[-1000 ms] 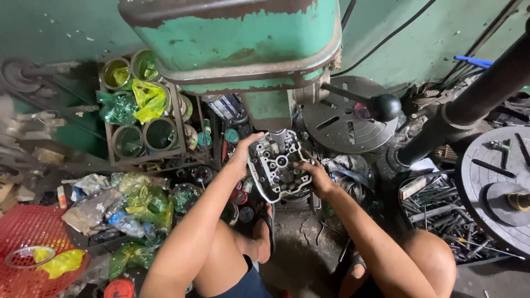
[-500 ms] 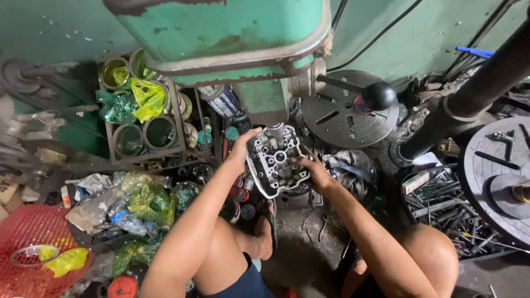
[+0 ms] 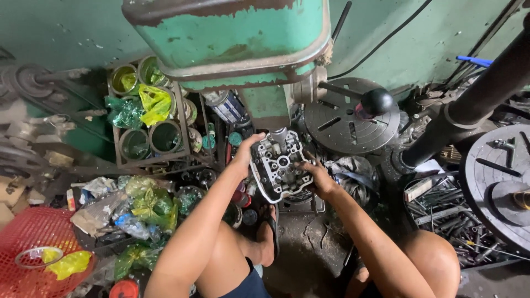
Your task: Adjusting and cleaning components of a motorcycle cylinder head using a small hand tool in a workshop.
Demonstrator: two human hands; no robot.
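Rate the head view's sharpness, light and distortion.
Head view: engine part between left hand and right hand is sharp and evenly lit; left edge, by the pulley, smears; wide lens bends the black column; floor under the knees is dark.

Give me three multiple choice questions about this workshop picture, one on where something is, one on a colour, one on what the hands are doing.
1. Where is the red mesh basket?
A. bottom left
B. top right
C. on the machine

2. What colour is the machine housing above the hands?
A. yellow
B. green with rust
C. white

3. How is the metal engine part held?
A. lying untouched on the floor
B. by one hand only
C. by both hands

Answers: 1 A, it sits at the lower left edge. 2 B, green paint with brown rust patches. 3 C, the left hand grips its left side and the right hand its right.
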